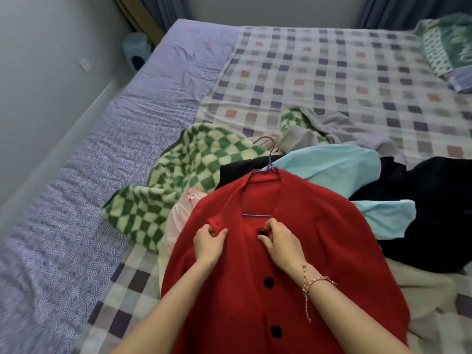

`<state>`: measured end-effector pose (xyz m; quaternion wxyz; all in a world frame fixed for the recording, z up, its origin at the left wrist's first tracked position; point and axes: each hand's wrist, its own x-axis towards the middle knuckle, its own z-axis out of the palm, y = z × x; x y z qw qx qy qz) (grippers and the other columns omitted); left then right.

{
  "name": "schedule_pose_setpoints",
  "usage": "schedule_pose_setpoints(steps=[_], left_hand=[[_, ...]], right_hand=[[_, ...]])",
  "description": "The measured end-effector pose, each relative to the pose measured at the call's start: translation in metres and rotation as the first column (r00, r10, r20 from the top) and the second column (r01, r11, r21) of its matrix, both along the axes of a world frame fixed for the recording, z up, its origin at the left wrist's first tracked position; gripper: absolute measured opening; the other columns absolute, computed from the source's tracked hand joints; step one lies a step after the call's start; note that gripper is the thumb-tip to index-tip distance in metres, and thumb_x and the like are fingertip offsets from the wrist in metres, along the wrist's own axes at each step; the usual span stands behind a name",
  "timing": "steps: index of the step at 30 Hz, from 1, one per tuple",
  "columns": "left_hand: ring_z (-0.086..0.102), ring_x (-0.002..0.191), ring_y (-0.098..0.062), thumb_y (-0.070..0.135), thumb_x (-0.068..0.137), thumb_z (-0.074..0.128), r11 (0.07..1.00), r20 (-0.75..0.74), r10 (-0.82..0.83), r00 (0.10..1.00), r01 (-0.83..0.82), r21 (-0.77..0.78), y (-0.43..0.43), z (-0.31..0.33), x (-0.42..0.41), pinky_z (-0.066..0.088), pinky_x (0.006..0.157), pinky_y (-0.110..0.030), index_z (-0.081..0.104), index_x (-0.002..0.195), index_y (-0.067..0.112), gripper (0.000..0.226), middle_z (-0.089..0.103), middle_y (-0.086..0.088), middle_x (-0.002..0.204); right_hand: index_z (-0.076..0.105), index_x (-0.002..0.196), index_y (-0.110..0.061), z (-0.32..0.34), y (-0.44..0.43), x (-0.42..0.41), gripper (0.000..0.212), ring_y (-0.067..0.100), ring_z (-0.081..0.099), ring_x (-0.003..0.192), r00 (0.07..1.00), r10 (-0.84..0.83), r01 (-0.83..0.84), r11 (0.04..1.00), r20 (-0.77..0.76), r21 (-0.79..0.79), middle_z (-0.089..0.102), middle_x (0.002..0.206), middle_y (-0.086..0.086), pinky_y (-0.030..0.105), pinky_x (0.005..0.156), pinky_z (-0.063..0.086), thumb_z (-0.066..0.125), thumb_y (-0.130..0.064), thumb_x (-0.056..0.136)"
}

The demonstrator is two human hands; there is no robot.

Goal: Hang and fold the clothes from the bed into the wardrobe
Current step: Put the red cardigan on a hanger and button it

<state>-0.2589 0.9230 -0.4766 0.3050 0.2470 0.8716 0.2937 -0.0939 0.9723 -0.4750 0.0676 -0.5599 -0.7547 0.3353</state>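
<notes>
A red cardigan (319,251) with black buttons lies on the bed on a thin blue hanger (268,159), whose hook points away from me. My left hand (208,244) pinches the cardigan's left front edge by a buttonhole. My right hand (279,241) pinches the right front edge at the top black button (263,233). Around the cardigan lie more clothes: a green checked fleece (184,172), a light blue garment (329,164), black clothing (431,218), a grey garment (339,129) and a pale pink piece (178,218).
The bed carries a checked sheet (332,72) over a purple patterned mattress cover (102,154). A green patterned cloth (447,44) lies at the far right corner. A wall runs along the left, with a water jug (135,51) on the floor.
</notes>
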Motion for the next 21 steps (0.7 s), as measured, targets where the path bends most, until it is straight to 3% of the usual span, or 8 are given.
schedule_pose_setpoints(steps=[5, 9, 11, 14, 18, 21], left_hand=[[0.056, 0.080, -0.023, 0.021, 0.083, 0.068, 0.988, 0.154, 0.048, 0.987, -0.069, 0.137, 0.012, 0.006, 0.018, 0.042, 0.076, -0.031, 0.058, 0.079, 0.010, 0.016, 0.060, -0.005, 0.079], [0.050, 0.064, -0.016, 0.024, 0.081, 0.070, 0.964, 0.159, 0.096, 0.983, -0.132, 0.233, 0.013, 0.018, 0.027, 0.044, 0.067, -0.036, 0.061, 0.069, -0.001, 0.029, 0.058, -0.004, 0.065], [0.047, 0.055, -0.009, 0.024, 0.079, 0.073, 0.951, 0.195, 0.083, 0.977, -0.136, 0.277, 0.009, 0.027, 0.032, 0.042, 0.059, -0.033, 0.060, 0.063, 0.005, 0.029, 0.055, 0.004, 0.056], [0.039, 0.043, 0.002, 0.022, 0.078, 0.074, 0.947, 0.298, 0.001, 0.955, -0.097, 0.308, 0.002, 0.040, 0.043, 0.033, 0.045, -0.018, 0.054, 0.059, 0.016, 0.029, 0.047, 0.014, 0.044], [0.048, 0.056, -0.006, 0.011, 0.087, 0.064, 0.941, 0.479, -0.074, 0.875, -0.097, 0.324, -0.003, 0.044, 0.056, 0.042, 0.048, -0.014, 0.061, 0.069, 0.011, 0.017, 0.057, 0.002, 0.061], [0.057, 0.064, -0.010, 0.007, 0.092, 0.055, 0.945, 0.584, -0.070, 0.809, -0.133, 0.299, -0.006, 0.045, 0.063, 0.052, 0.058, -0.017, 0.065, 0.077, 0.006, 0.018, 0.062, -0.005, 0.070]], right_hand=[[0.051, 0.104, -0.014, 0.002, -0.001, -0.005, 0.019, 0.023, 0.058, 0.095, 1.000, 0.020, -0.021, 0.999, 0.011, 0.047, 0.057, 0.102, 0.004, 0.032, 0.076, 0.043, 0.054, -0.029, 0.092], [0.059, 0.089, -0.011, 0.002, 0.003, -0.005, 0.012, 0.023, 0.061, 0.089, 0.990, -0.099, 0.099, 0.995, -0.098, -0.006, 0.065, 0.093, 0.007, 0.032, 0.076, 0.043, 0.060, -0.023, 0.090], [0.059, 0.079, -0.012, 0.004, 0.006, -0.003, 0.010, 0.020, 0.064, 0.073, 0.939, -0.255, 0.235, 0.966, -0.230, -0.109, 0.069, 0.080, 0.008, 0.033, 0.070, 0.048, 0.064, -0.016, 0.087], [0.052, 0.073, -0.015, 0.017, 0.004, 0.003, 0.020, 0.007, 0.058, 0.043, 0.770, -0.482, 0.371, 0.872, -0.419, -0.321, 0.063, 0.061, 0.005, 0.023, 0.047, 0.049, 0.064, -0.004, 0.085], [0.058, 0.075, -0.011, 0.040, -0.001, 0.009, 0.015, 0.005, 0.055, 0.044, 0.670, -0.502, 0.304, 0.858, -0.546, -0.415, 0.062, 0.061, 0.005, 0.015, 0.044, 0.043, 0.060, 0.000, 0.085], [0.060, 0.076, -0.014, 0.049, -0.004, 0.010, 0.017, 0.005, 0.056, 0.047, 0.672, -0.468, 0.231, 0.869, -0.574, -0.439, 0.062, 0.062, 0.002, 0.015, 0.047, 0.044, 0.059, 0.001, 0.085]])
